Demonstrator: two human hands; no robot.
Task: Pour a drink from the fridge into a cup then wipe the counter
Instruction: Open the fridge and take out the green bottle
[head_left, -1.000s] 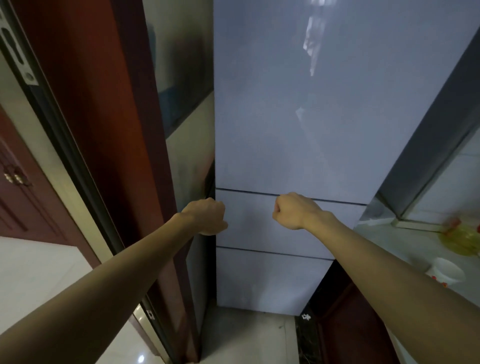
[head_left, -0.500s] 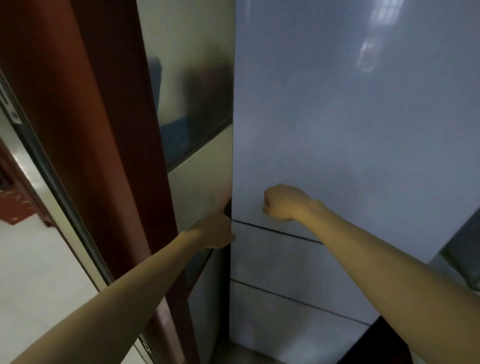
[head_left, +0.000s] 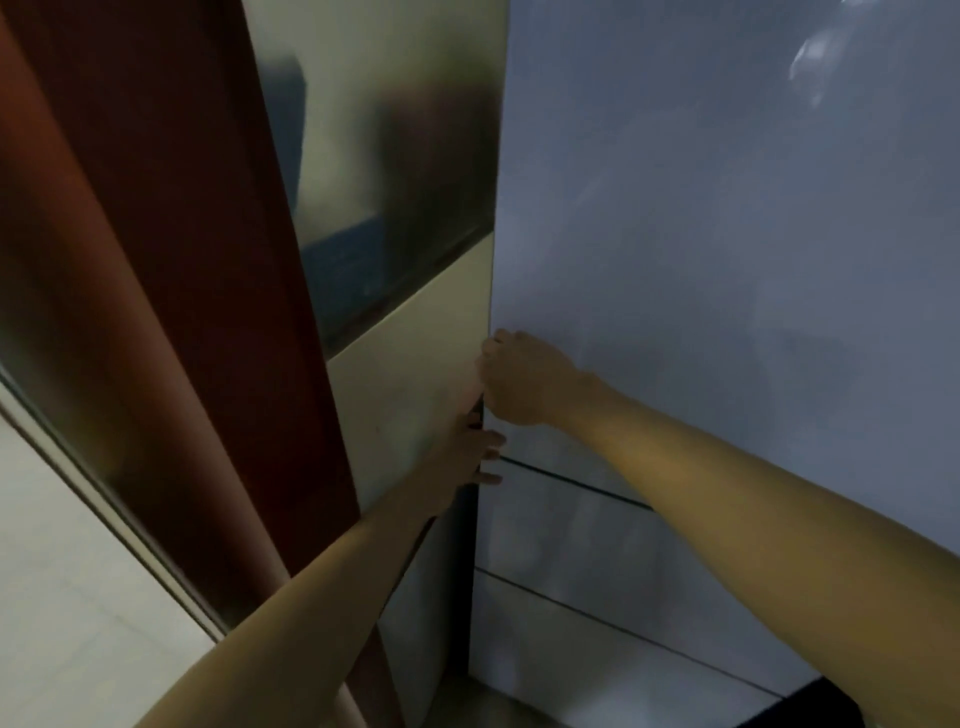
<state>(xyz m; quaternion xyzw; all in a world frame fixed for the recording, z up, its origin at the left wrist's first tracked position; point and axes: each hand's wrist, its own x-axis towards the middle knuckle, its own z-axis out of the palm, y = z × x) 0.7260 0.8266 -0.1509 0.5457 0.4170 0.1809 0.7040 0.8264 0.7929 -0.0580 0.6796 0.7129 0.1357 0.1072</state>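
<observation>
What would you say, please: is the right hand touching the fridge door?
Touching. The head view shows the right hand against the fridge door, its fingers curled round the door's left edge.

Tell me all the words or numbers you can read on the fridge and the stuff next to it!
There are none: nothing in this picture can be read.
The fridge door is plain grey, with only glare and no label, brand or number.
The shiny side panel shows blurry reflections and no letters.
</observation>
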